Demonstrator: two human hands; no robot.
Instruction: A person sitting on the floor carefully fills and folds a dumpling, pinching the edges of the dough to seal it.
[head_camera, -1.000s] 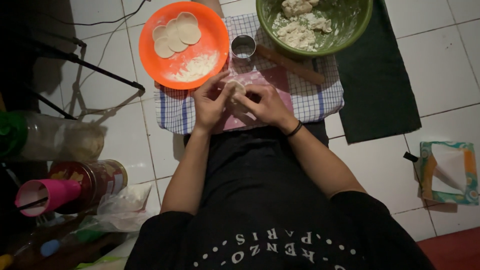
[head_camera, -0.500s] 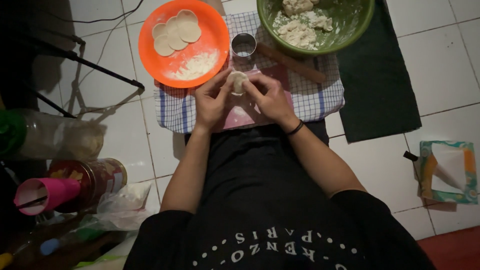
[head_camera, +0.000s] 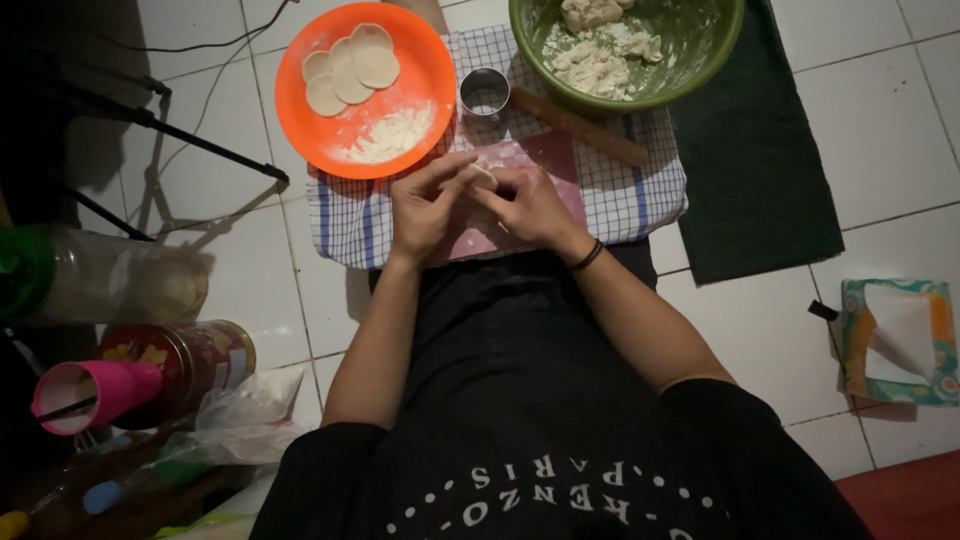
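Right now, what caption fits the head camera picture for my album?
Both hands, left hand and right hand, pinch a small dough piece over a checked cloth.

One head-worn camera looks straight down from above the seated person, fairly close. The checked cloth (head_camera: 620, 190) fills the upper middle of the frame, the white tiled floor (head_camera: 900, 130) runs round it, and the person's dark shirt (head_camera: 520, 400) takes the bottom.
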